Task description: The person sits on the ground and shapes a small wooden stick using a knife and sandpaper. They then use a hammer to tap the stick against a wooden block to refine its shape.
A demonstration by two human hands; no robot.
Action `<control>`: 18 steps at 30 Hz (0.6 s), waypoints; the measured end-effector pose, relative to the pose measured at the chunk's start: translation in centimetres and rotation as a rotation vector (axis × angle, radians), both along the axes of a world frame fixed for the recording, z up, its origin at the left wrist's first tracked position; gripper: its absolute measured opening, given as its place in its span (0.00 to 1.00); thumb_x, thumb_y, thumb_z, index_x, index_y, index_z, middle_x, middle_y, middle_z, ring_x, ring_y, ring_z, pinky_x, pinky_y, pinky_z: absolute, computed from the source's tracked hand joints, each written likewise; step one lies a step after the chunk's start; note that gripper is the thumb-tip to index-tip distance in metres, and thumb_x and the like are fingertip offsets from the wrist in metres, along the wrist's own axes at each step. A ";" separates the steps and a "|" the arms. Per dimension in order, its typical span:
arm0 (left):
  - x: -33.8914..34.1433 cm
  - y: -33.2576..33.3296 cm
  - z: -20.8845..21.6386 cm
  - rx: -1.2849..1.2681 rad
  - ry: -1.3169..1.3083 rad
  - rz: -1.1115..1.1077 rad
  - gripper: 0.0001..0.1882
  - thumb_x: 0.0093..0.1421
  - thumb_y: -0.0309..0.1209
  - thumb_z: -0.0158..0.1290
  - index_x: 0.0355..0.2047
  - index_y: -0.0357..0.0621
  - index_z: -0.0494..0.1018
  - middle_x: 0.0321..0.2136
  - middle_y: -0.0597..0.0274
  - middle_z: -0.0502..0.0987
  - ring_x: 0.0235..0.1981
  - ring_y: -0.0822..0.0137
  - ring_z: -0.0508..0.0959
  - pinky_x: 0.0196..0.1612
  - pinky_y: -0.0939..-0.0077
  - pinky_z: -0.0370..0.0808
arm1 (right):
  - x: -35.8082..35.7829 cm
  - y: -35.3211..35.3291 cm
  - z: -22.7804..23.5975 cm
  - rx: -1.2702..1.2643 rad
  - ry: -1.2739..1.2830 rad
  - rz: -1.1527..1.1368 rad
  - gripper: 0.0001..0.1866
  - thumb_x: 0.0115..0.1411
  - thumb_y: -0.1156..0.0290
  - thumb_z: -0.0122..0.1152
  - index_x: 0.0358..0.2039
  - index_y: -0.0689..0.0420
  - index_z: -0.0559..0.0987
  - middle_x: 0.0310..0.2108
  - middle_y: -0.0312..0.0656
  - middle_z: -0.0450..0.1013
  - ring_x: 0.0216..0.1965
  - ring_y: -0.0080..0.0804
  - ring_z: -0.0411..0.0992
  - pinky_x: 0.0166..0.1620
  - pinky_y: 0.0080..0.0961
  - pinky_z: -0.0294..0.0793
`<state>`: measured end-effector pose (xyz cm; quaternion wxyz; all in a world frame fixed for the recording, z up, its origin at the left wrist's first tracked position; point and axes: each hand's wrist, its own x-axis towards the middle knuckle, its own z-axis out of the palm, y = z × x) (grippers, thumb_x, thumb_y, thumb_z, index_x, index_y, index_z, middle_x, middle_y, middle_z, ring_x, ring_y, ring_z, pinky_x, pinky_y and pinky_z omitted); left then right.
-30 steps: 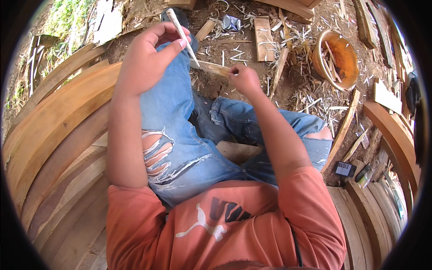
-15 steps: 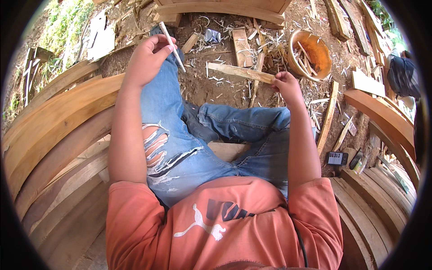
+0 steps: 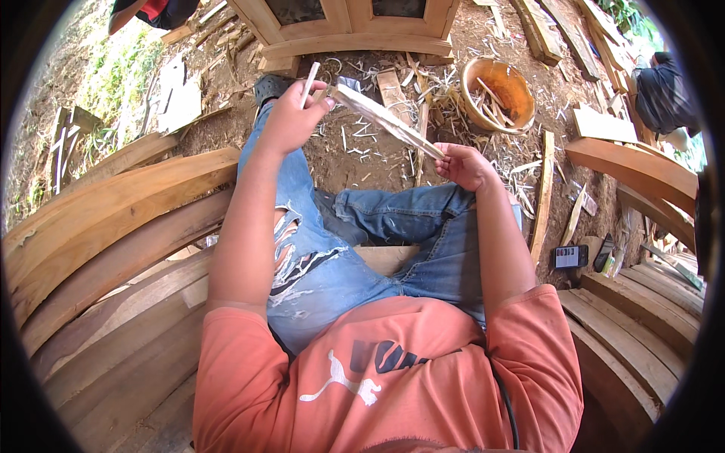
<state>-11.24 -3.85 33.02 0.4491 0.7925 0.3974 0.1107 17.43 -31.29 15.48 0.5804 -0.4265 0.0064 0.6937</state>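
Pinching the near end of a pale wood strip (image 3: 385,121), the right hand (image 3: 464,164) sits right of centre in the upper half of the frame, fingers curled together around the wood. The strip runs up and to the left, its far end beside the left hand (image 3: 291,117), which is closed in a fist around a thin light-coloured tool (image 3: 308,75) that pokes upward from the knuckles. Both hands hover above the knees of torn blue jeans (image 3: 325,257).

Below them lies bare earth littered with wood shavings (image 3: 362,140) and offcuts. An orange bowl (image 3: 498,90) holding scraps stands in the upper right, a wooden cabinet frame (image 3: 347,30) along the top edge, and curved planks (image 3: 113,226) stack up on the left and right.

Half a second ago the strip lay flat on the ground ahead of the right hand; it is now lifted and tilted between the hands, and the left hand has moved nearer the centre.
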 end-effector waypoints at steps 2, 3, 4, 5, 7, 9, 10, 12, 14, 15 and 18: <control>0.2 -0.6 -0.4 -0.057 -0.050 -0.051 0.19 0.70 0.32 0.62 0.58 0.41 0.77 0.41 0.68 0.80 0.44 0.75 0.78 0.52 0.75 0.74 | -0.4 0.0 0.1 0.016 0.043 0.057 0.17 0.71 0.71 0.57 0.57 0.63 0.78 0.43 0.41 0.77 0.43 0.33 0.77 0.53 0.34 0.81; 0.3 -0.8 -0.6 -0.086 -0.108 -0.053 0.19 0.70 0.29 0.62 0.59 0.41 0.78 0.43 0.67 0.82 0.47 0.74 0.79 0.55 0.74 0.75 | -0.4 0.1 0.2 0.017 0.031 0.077 0.17 0.72 0.69 0.55 0.56 0.63 0.78 0.41 0.41 0.77 0.41 0.32 0.76 0.52 0.33 0.80; 0.4 -1.1 -0.5 -0.107 -0.147 -0.084 0.19 0.70 0.28 0.61 0.59 0.41 0.77 0.44 0.67 0.82 0.48 0.73 0.79 0.56 0.73 0.75 | -0.3 0.0 0.0 0.009 0.038 0.082 0.16 0.73 0.69 0.54 0.55 0.63 0.78 0.40 0.40 0.77 0.41 0.32 0.76 0.51 0.33 0.79; 0.4 -1.2 -0.4 -0.128 -0.185 -0.114 0.19 0.70 0.28 0.61 0.59 0.41 0.77 0.45 0.66 0.83 0.48 0.73 0.80 0.56 0.73 0.75 | -0.1 0.0 -0.3 0.000 0.044 0.087 0.15 0.73 0.69 0.54 0.54 0.63 0.78 0.39 0.40 0.77 0.40 0.32 0.76 0.50 0.33 0.79; 0.5 -1.3 -0.4 -0.134 -0.223 -0.151 0.19 0.70 0.27 0.61 0.59 0.41 0.77 0.45 0.66 0.83 0.48 0.73 0.80 0.56 0.73 0.75 | 0.1 0.3 -0.9 -0.038 0.072 0.083 0.12 0.74 0.68 0.52 0.49 0.62 0.78 0.37 0.40 0.77 0.39 0.31 0.75 0.47 0.31 0.77; 0.6 -1.3 -0.7 -0.101 -0.222 -0.165 0.18 0.70 0.27 0.62 0.59 0.41 0.78 0.45 0.65 0.83 0.48 0.72 0.80 0.56 0.74 0.76 | 0.3 0.3 -1.5 -0.042 0.091 0.117 0.12 0.74 0.67 0.51 0.49 0.61 0.78 0.37 0.41 0.77 0.39 0.31 0.75 0.48 0.31 0.77; 0.7 -1.5 -0.7 -0.117 -0.239 -0.163 0.18 0.70 0.28 0.63 0.58 0.42 0.78 0.45 0.65 0.83 0.47 0.73 0.80 0.55 0.74 0.76 | 0.4 0.4 -1.7 -0.045 0.100 0.138 0.12 0.74 0.67 0.51 0.49 0.61 0.77 0.37 0.41 0.77 0.38 0.31 0.75 0.48 0.32 0.77; 0.9 -1.8 -0.6 -0.150 -0.273 -0.158 0.17 0.69 0.29 0.64 0.56 0.42 0.78 0.45 0.66 0.83 0.46 0.73 0.80 0.53 0.74 0.76 | 0.5 0.8 -2.3 -0.025 0.074 0.208 0.14 0.76 0.64 0.50 0.49 0.61 0.77 0.40 0.43 0.79 0.39 0.33 0.76 0.49 0.33 0.77; 1.0 -2.4 -0.7 -0.115 -0.298 -0.121 0.15 0.67 0.31 0.66 0.52 0.43 0.79 0.42 0.67 0.81 0.44 0.75 0.78 0.50 0.75 0.76 | -0.2 1.3 -1.6 -0.055 0.039 0.239 0.16 0.77 0.62 0.49 0.50 0.61 0.77 0.43 0.45 0.80 0.41 0.34 0.77 0.50 0.35 0.77; 1.0 -2.5 -0.7 -0.097 -0.309 -0.099 0.14 0.66 0.31 0.68 0.50 0.44 0.80 0.40 0.68 0.80 0.42 0.76 0.77 0.49 0.76 0.76 | -0.9 1.8 -0.8 -0.091 0.018 0.233 0.17 0.78 0.61 0.48 0.50 0.61 0.77 0.45 0.46 0.81 0.41 0.35 0.77 0.50 0.35 0.77; 1.9 -3.0 -0.7 -0.138 -0.243 -0.066 0.13 0.66 0.33 0.68 0.46 0.42 0.79 0.39 0.69 0.80 0.40 0.76 0.77 0.47 0.76 0.76 | -0.9 1.8 -1.6 -0.147 -0.166 0.227 0.24 0.79 0.53 0.48 0.54 0.63 0.79 0.53 0.50 0.81 0.45 0.39 0.79 0.51 0.36 0.77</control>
